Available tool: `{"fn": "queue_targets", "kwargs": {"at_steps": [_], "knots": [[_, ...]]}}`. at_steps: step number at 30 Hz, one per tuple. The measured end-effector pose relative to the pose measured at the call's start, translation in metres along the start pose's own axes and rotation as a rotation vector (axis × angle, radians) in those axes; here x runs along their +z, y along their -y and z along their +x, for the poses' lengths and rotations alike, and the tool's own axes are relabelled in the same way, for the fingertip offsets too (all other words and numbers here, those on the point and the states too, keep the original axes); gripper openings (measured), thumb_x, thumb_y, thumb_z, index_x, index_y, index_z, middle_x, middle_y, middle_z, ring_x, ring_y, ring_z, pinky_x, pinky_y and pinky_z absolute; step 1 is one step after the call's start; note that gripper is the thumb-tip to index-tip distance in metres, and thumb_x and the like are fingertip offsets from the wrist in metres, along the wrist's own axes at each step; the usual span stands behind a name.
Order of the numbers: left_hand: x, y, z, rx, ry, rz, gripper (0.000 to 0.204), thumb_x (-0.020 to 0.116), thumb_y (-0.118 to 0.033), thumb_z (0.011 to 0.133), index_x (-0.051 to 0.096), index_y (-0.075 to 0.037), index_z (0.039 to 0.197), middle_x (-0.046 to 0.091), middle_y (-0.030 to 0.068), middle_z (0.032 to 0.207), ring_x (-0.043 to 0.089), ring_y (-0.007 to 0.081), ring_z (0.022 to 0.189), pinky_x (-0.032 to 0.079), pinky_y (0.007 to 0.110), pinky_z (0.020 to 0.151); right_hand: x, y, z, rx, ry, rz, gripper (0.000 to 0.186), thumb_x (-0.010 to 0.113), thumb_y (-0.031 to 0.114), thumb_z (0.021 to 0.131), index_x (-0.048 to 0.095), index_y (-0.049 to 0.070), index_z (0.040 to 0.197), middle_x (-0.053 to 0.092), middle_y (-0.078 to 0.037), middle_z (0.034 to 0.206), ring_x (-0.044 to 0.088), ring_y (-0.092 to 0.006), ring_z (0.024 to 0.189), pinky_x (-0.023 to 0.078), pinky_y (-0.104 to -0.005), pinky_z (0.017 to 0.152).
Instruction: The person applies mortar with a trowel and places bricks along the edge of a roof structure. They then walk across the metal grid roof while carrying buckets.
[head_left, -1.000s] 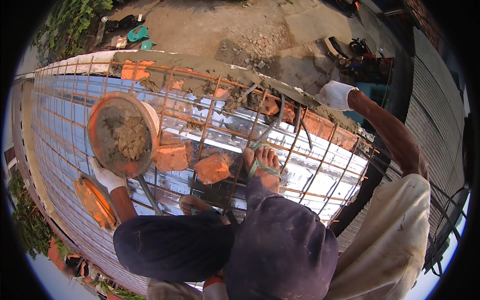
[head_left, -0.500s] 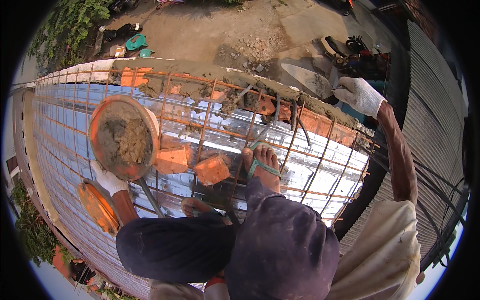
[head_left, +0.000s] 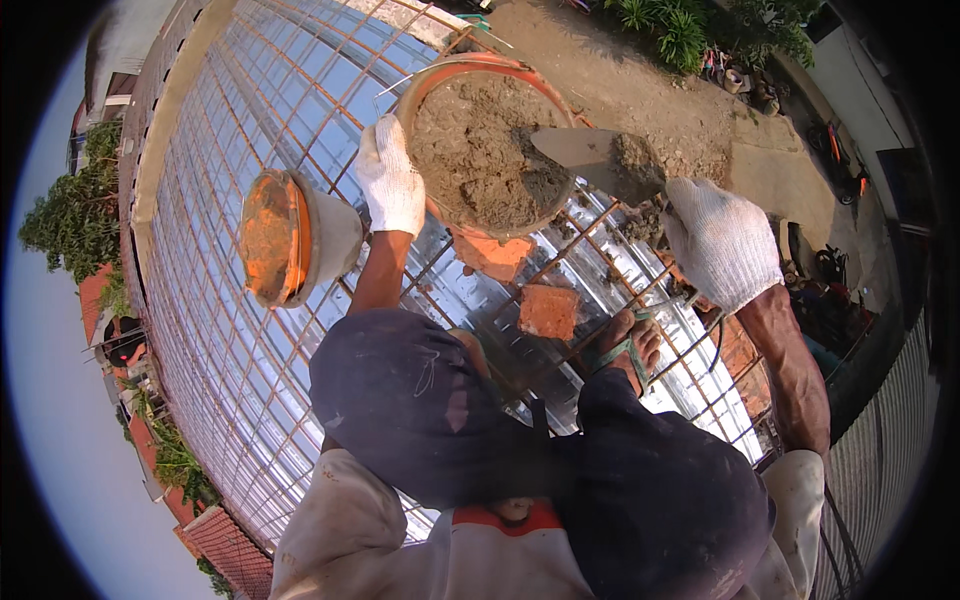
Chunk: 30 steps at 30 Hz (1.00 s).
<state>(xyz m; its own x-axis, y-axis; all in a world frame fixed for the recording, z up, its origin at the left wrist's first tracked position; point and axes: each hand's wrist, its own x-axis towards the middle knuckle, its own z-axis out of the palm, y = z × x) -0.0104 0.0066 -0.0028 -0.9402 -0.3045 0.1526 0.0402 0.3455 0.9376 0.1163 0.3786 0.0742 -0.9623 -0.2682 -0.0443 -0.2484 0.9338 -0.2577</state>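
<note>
My left hand (head_left: pixel 390 180), in a white knitted glove, grips the near left side of a bucket (head_left: pixel 548 92) with an orange inner rim. Grey-brown wet mortar (head_left: pixel 465 150) fills this bucket, which tilts toward me. In my gloved right hand (head_left: pixel 722 240) is a trowel (head_left: pixel 580 152), its handle hidden by my closed fingers. The pointed blade reaches over the bucket's right edge at the mortar, and a lump of mortar clings near its handle end. Two orange brick pieces (head_left: pixel 548 312) lie below the bucket, near my sandalled foot (head_left: pixel 632 348).
A second bucket (head_left: pixel 340 238), orange inside, sits tilted to my left. Rusty rebar mesh (head_left: pixel 290 150) spans shiny metal sheeting under my feet. Beyond the edge, the dirt ground (head_left: pixel 600 70) lies lower. Corrugated roofing (head_left: pixel 890 430) is at right.
My view has swung left. The trowel has come from the wall's edge to the mortar bucket. The bucket is now nearer the centre, with my left hand still at its side.
</note>
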Motion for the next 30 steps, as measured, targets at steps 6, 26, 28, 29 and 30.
{"fn": "queue_targets", "kwargs": {"at_steps": [6, 26, 28, 29, 30], "knots": [[-0.015, -0.018, -0.015, 0.173, 0.000, 0.290, 0.038, 0.053, -0.035, 0.111, 0.065, 0.001, 0.111, 0.065, 0.0190, 0.094, 0.058, 0.0311, 0.083, 0.047, 0.044, 0.079, 0.001, 0.047, 0.059, -0.101, 0.023, -0.231, 0.015, 0.066, 0.016, 0.093, 0.065, 0.004, 0.104, 0.070, -0.022, 0.094, 0.073, -0.0412, 0.089, 0.059, -0.0520, 0.075], [-0.005, -0.029, -0.018, -0.103, -0.020, 0.079, 0.048, 0.054, -0.043, 0.111, 0.065, 0.004, 0.122, 0.063, 0.0081, 0.097, 0.052, 0.0161, 0.087, 0.047, 0.036, 0.080, -0.042, 0.056, 0.080, -0.202, 0.452, -0.253, 0.027, 0.070, 0.014, 0.085, 0.072, 0.003, 0.110, 0.073, -0.022, 0.098, 0.073, -0.0420, 0.097, 0.059, -0.0515, 0.085], [-0.005, -0.029, -0.018, -0.141, -0.019, 0.052, 0.048, 0.055, -0.042, 0.111, 0.065, 0.003, 0.121, 0.063, 0.0077, 0.097, 0.052, 0.0157, 0.087, 0.046, 0.036, 0.080, -0.031, 0.051, 0.089, -0.280, 0.520, -0.182, 0.024, 0.070, 0.014, 0.086, 0.073, 0.003, 0.107, 0.073, -0.023, 0.094, 0.073, -0.0413, 0.097, 0.059, -0.0512, 0.085], [-0.006, -0.026, -0.018, -0.127, -0.019, 0.064, 0.047, 0.055, -0.042, 0.111, 0.065, 0.003, 0.121, 0.062, 0.0076, 0.097, 0.052, 0.0156, 0.087, 0.046, 0.035, 0.080, -0.030, 0.057, 0.091, -0.290, 0.467, -0.110, 0.021, 0.071, 0.016, 0.087, 0.073, 0.002, 0.102, 0.073, -0.022, 0.093, 0.073, -0.0416, 0.095, 0.060, -0.0512, 0.084], [-0.004, -0.024, -0.016, -0.110, -0.018, 0.069, 0.047, 0.055, -0.042, 0.111, 0.065, 0.003, 0.121, 0.062, 0.0075, 0.097, 0.052, 0.0154, 0.087, 0.046, 0.035, 0.080, -0.028, 0.059, 0.093, -0.308, 0.457, -0.042, 0.022, 0.072, 0.017, 0.087, 0.073, 0.002, 0.102, 0.073, -0.021, 0.092, 0.073, -0.0419, 0.093, 0.059, -0.0511, 0.083]]}}
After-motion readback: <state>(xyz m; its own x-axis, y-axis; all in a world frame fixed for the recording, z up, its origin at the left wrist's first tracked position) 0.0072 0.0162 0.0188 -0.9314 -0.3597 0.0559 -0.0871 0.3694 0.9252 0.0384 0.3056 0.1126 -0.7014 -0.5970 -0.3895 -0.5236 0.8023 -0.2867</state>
